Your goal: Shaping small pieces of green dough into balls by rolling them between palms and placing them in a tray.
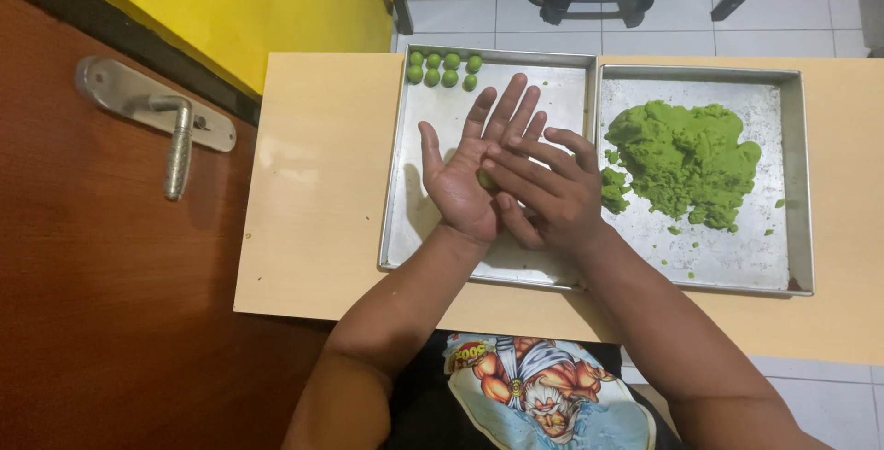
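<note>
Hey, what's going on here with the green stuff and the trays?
A person presses a small piece of green dough between the left hand, palm up, and the right hand laid over it. Seven small green balls sit in the left tray's far corner. A big mound of green dough lies in the right tray.

single head view, looking straight down, close above table (313,183)

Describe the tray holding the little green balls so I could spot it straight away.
On the pale wooden table lie two square metal trays side by side. The left tray is the one under the person's left hand and right hand. Seven small green balls sit in its far left corner and the rest is mostly bare, whereas the right tray carries one big heap of green dough.
</note>
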